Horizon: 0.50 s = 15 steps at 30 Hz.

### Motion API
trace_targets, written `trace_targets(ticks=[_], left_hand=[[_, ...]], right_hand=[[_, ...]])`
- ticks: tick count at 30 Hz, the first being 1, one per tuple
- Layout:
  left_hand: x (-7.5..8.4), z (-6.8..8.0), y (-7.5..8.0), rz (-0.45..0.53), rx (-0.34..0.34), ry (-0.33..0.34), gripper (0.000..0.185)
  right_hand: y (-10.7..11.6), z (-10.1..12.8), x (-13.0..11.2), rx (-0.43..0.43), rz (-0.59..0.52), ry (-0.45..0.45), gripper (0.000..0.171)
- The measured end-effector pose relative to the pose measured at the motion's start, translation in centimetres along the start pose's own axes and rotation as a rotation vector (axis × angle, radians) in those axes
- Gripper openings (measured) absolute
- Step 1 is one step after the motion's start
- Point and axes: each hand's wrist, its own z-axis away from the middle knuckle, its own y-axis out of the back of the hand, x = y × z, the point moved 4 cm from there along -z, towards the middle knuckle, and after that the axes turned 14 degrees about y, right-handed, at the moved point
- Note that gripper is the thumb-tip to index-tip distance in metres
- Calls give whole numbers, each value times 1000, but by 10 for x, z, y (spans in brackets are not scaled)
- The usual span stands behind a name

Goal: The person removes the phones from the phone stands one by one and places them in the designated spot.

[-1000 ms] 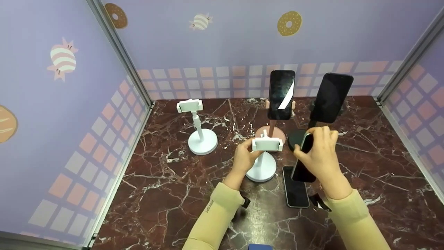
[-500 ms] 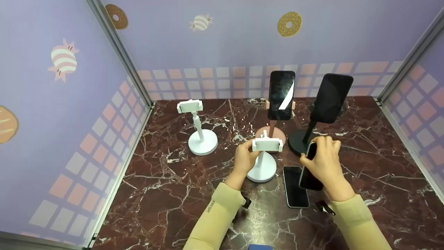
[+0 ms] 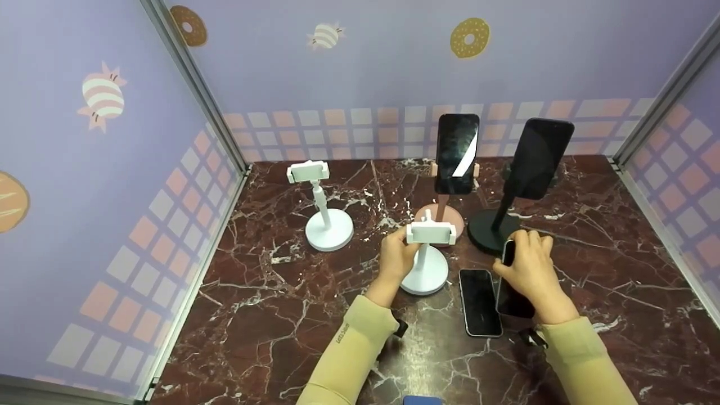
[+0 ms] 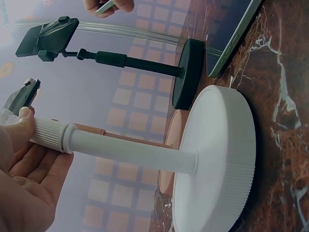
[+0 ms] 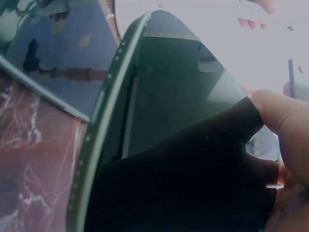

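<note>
My left hand [image 3: 396, 257] grips the upper stem of a white phone stand [image 3: 426, 274], whose clamp holds no phone. In the left wrist view, thumb and fingers wrap the ribbed collar [image 4: 49, 135], and the round base sits on the tabletop. My right hand [image 3: 531, 270] pinches a dark-screened smartphone [image 3: 513, 298] by its edges, tilted close over the table. In the right wrist view its pale metal side [image 5: 104, 111] faces the camera. Beside it, to the left, another smartphone [image 3: 480, 304] lies flat, screen up.
Behind stand a pink stand [image 3: 442, 211] and a black stand [image 3: 486, 232], each bearing a phone. Another white phone stand [image 3: 329, 230] is at the left. A blue object [image 3: 422, 400] shows at the front edge. Patterned panels enclose the marble tabletop [image 3: 270, 326].
My right hand has moved right and toward me, lowering the smartphone from above the lying one to its right side. My left hand stays on the stand, whose clamp has shifted slightly left.
</note>
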Motion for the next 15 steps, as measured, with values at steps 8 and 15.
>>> trace_targets(ticks=[8, 15], left_hand=[[-3, -9, 9, -14, 9, -21, 11], [-6, -20, 19, 14, -8, 29, 12]], right_hand=[[-6, 4, 9, -131, -22, -53, 47], [-13, 8, 16, -187, -17, -22, 47]])
